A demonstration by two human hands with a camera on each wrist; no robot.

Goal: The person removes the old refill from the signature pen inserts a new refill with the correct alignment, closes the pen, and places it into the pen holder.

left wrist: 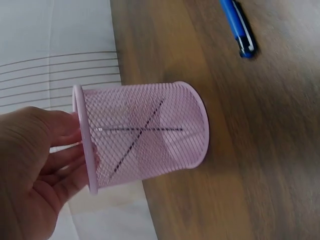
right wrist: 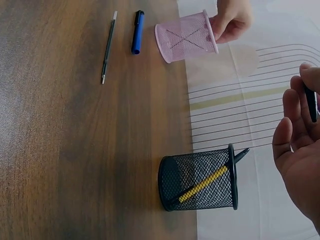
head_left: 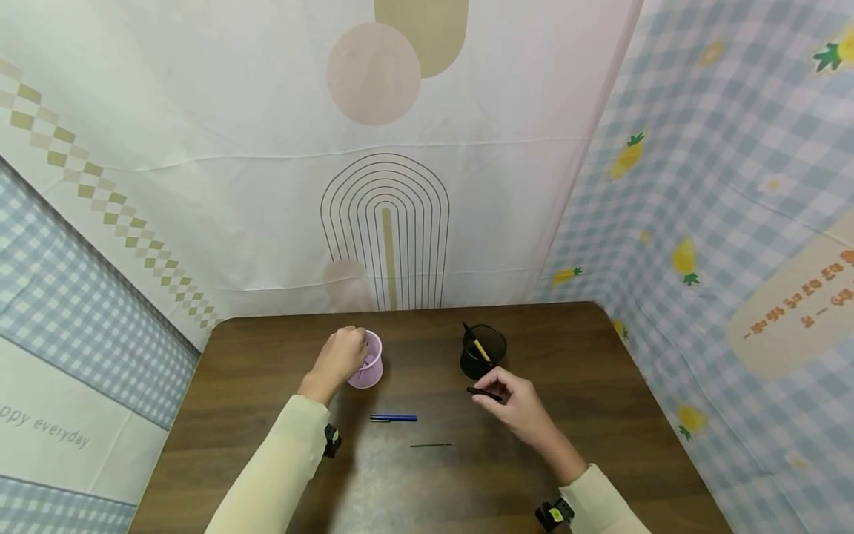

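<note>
- Pale yellow sleeves (head_left: 280, 467), each ending at a black wrist camera (head_left: 331, 440), lie nearest the head camera; both forearms extend forward over the wood-grain table (head_left: 647, 452).
- Left hand (head_left: 342, 354): positioned at the mouth of the pink mesh pen cup (left wrist: 135, 107), fingers bent at the rim. Whether they pinch the rim, a stick or nothing cannot be told.
- Pink mesh pen cup: upright on its base. Two thin dark sticks (left wrist: 127, 153), probably pen refills, cross inside it; the slant of at least one suggests that the wide cup leaves slim items unsupported.
- Right hand (head_left: 517, 404): pinches a slim black pen piece (right wrist: 311, 102) between thumb and fingers, just in front of the black mesh pen cup (right wrist: 217, 197). A fingertip grip presumably suits so narrow a part.
- Black mesh pen cup: upright, to the right of the pink one and well apart, which gives each hand its own container. A yellow-and-black pen (right wrist: 202, 184) leans inside, one end projecting past the rim.
- Blue pen (head_left: 396, 418): flat on the table, clip visible, nearer the pink cup.
- Pen refill (right wrist: 108, 50): flat, closer to the person than the blue pen, within reach of either hand.
</note>
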